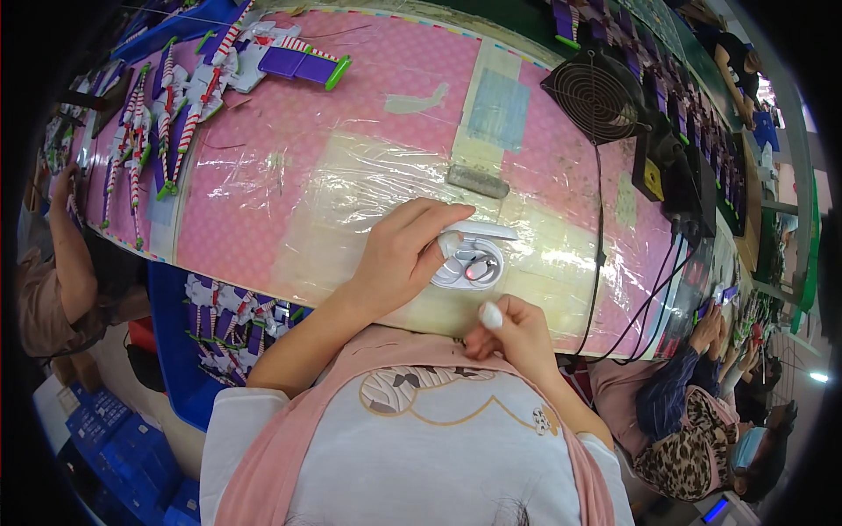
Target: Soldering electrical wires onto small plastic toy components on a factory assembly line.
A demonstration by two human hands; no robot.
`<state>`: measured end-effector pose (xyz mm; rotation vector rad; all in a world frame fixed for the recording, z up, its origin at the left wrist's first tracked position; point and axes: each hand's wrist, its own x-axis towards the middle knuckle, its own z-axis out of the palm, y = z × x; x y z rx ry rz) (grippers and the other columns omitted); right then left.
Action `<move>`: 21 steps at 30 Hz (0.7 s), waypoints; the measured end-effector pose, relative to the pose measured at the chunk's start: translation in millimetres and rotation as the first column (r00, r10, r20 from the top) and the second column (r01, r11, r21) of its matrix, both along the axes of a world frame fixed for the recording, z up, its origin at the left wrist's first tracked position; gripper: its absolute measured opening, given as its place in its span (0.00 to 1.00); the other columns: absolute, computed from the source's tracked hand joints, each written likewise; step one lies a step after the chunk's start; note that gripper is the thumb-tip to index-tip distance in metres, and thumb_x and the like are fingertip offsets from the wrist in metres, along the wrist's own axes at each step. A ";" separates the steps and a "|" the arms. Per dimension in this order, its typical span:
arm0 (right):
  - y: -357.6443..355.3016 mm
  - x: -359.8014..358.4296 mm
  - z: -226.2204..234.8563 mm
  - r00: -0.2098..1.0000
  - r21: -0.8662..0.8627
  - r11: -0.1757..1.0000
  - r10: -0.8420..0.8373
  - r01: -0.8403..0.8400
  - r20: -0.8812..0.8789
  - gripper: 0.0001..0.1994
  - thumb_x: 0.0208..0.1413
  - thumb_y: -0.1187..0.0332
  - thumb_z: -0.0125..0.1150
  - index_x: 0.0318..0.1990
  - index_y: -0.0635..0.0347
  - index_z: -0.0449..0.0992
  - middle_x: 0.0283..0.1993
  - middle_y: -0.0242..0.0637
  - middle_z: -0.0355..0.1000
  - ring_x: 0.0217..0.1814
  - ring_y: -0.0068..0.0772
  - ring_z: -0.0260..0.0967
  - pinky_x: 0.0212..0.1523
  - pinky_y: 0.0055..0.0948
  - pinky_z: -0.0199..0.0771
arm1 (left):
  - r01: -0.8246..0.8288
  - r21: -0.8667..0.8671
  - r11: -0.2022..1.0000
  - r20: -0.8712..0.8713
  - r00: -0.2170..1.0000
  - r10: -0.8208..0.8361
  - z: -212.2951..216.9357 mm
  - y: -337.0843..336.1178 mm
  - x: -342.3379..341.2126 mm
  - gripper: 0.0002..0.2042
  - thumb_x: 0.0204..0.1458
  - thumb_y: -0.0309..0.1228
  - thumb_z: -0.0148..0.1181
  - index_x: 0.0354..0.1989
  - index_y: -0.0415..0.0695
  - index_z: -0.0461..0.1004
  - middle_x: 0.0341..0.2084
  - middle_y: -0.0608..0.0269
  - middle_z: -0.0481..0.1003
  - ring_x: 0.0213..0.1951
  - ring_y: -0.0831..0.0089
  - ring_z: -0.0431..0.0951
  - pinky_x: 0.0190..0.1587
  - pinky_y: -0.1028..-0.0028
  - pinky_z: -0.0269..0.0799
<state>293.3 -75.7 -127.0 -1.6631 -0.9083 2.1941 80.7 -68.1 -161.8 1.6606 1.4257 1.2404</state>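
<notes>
Right hand [517,329], fan [596,95] beyond.

Open case [470,259] on table [368,175] near front edge, L hand [399,254] touching its left side. R hand [513,329] just in front at edge, small piece [491,315] in fingertips. Block [477,181] behind case, fan [598,95] far right, toy parts [202,88] far left.

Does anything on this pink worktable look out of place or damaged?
Nothing looks spilled or broken. The pink table cover is patched with tape and wrinkled clear film, so it looks worn. The left hand steadies a small white open case; the right hand pinches a white piece.
</notes>
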 end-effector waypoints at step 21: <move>50.2 14.5 -24.5 0.846 0.826 0.227 0.287 -0.516 0.450 0.22 0.39 0.82 0.62 0.47 0.58 0.75 0.37 0.38 0.69 0.30 0.30 0.70 0.29 0.24 0.72 | -0.009 0.059 0.998 0.020 1.000 0.008 -4.4 4.6 -0.1 0.18 0.41 0.20 0.55 0.44 0.42 0.75 0.33 0.54 0.73 0.32 0.61 0.73 0.34 0.68 0.70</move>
